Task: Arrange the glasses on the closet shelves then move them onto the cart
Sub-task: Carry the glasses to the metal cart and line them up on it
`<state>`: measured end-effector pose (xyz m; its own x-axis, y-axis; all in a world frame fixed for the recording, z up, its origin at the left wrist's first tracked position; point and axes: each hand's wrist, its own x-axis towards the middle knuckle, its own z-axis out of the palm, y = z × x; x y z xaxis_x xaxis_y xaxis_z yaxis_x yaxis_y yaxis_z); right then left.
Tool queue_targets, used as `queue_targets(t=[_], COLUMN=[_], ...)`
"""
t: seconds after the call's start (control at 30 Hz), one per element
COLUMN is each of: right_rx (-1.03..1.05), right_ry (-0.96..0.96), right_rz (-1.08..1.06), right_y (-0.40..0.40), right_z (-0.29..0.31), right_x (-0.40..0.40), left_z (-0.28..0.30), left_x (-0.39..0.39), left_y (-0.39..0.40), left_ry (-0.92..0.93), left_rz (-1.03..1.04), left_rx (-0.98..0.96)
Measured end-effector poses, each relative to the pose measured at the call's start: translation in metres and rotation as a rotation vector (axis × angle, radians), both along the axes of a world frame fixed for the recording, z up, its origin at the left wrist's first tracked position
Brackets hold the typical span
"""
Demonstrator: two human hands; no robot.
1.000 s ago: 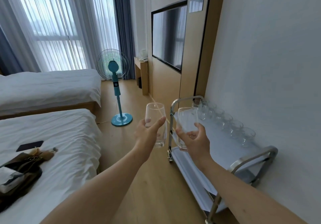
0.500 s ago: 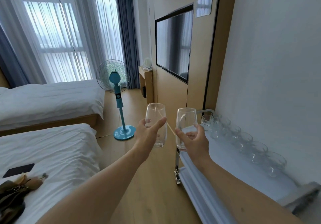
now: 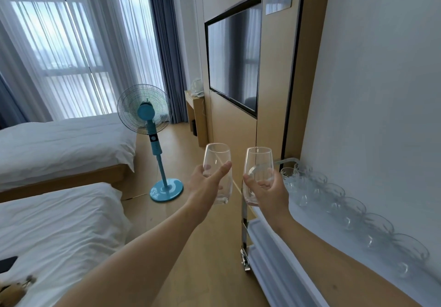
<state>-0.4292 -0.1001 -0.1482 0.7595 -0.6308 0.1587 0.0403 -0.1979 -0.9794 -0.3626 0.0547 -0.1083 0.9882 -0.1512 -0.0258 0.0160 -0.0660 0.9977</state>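
Left hand: left hand point(image 3: 205, 185) raised in front of the body, fingers and thumb curled round a clear stemless tumbler-shaped glass point(image 3: 217, 170); thumb lies across the near side, fingertips show through the far wall.
Left glass: upright, mouth up, held in the air above the wooden floor point(image 3: 191, 247), just left of the cart's end.
Right hand: right hand point(image 3: 269, 193) wrapped round the lower half of a second clear stemless glass point(image 3: 257, 173); thumb on the left side, fingers showing through the glass.
Right glass: upright, held in the air over the near corner of the cart; close beside the left glass but apart from it.
Cart: white two-tier service cart with chrome frame point(image 3: 244, 225), standing along the white wall point(image 3: 381, 92); upper and lower shelves in view.
Glasses on cart: a row of clear rounded glasses point(image 3: 353, 211) on the top shelf, lined up against the wall from far end to near end; exact count cannot be told.
Surroundings: teal pedestal fan point(image 3: 152, 135) on the floor ahead; two beds with white bedding point(image 3: 59, 223) at left; dark wall-mounted television point(image 3: 233, 56) on a wood panel; sheer curtains point(image 3: 66, 44) over the window.
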Motion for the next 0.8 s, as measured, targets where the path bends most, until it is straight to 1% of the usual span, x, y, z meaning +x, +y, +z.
queue_targets(t=[0.23,0.37,0.53,0.67,0.8], right_rx=[0.017,0.037,0.061,0.113,0.164], right_ry=[0.062,0.092,0.139,0.202,0.263], right_rz=[-0.088,-0.151,-0.248,-0.313,-0.390], right_y=[-0.019,-0.023,-0.027,-0.028,-0.019], right_z=[-0.020,-0.033,-0.049,-0.063,-0.089], right_x=[0.045,0.074,0.115,0.148,0.171], left_z=[-0.017,-0.033,-0.049,-0.064,-0.096], left_x=[0.058,0.101,0.160,0.206,0.244], left_y=[-0.023,-0.034,-0.042,-0.050,-0.055], left_ry=[0.030,0.081,0.093,0.137,0.178], left_rz=[-0.082,-0.188,-0.254,-0.339,-0.420], left_rx=[-0.031,-0.030,0.003,0.014,0.080])
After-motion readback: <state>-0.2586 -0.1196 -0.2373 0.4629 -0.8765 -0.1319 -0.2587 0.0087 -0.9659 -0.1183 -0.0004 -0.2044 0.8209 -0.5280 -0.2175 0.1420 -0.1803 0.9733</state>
